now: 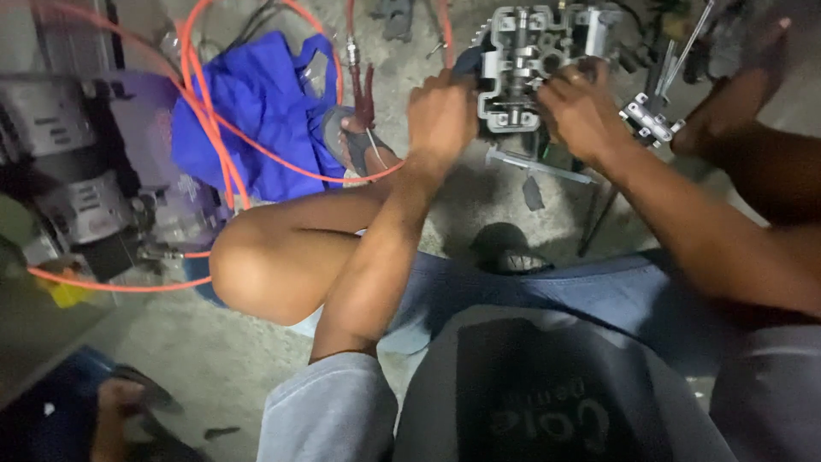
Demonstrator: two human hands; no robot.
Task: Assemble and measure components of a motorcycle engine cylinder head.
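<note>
A grey metal engine head with valve parts stands on the concrete floor in front of me. My left hand grips its left side, fingers closed around the edge. On the engine head's right side rests my right hand, fingers curled against the metal. I squat, my bare left knee at the left and my foot in a sandal beyond it.
A blue cloth lies at the left under loops of orange hose. Grey machine parts fill the far left. A small metal bracket lies right of the engine head. Another person's foot shows at bottom left.
</note>
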